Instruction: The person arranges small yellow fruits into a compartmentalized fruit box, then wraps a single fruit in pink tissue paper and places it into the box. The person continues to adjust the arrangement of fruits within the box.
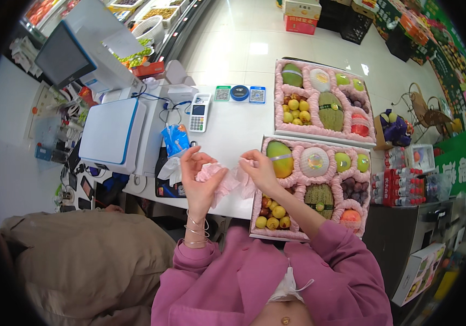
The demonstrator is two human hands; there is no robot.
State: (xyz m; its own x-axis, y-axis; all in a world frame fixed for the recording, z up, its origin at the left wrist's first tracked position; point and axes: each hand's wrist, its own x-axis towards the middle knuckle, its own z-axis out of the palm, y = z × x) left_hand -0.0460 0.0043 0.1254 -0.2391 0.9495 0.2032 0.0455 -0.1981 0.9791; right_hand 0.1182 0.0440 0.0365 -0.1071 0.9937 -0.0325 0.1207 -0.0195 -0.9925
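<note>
Crumpled pink tissue paper [217, 178] is gathered in my left hand [201, 176], over the front of the white counter. Just to its right, my right hand [258, 171] pinches another part of pink paper [246, 179]; whether the two are one piece I cannot tell. Beside my right hand lies the nearer fruit gift box [256, 203], lined with twisted pink paper around a mango [280, 159], a netted melon [319, 203], a foam-wrapped fruit [314, 161] and grapes [354, 190]. My right forearm crosses its lower left part. Behind it sits a similar fruit box [278, 98].
A card terminal [198, 114], a blue tissue packet [176, 139] and a white counter machine [110, 132] stand to the left. A person in a brown top [90, 261] is at the lower left. Bottled drinks [398, 187] stand right of the boxes.
</note>
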